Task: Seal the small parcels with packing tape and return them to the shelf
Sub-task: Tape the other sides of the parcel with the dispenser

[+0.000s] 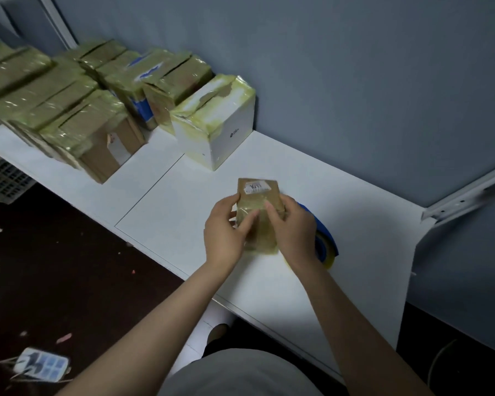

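The small brown parcel (259, 197) bears a white label (256, 186) with dark print too blurred to read. It is held over the middle of the white table (363, 232), the left grip (226, 230) curled round its left side and the right grip (292, 227) clasping its right side. Glossy tape covers its near half. The right hand hides most of a blue tape dispenser (326, 241) lying just behind it. A white box (229, 127) near the table's far edge carries a small dark logo, illegible. Taped cardboard boxes (69, 90) crowd the far left end, partly cut off by the frame. On the dark floor lies a blurred blue-and-white packet (42, 367).
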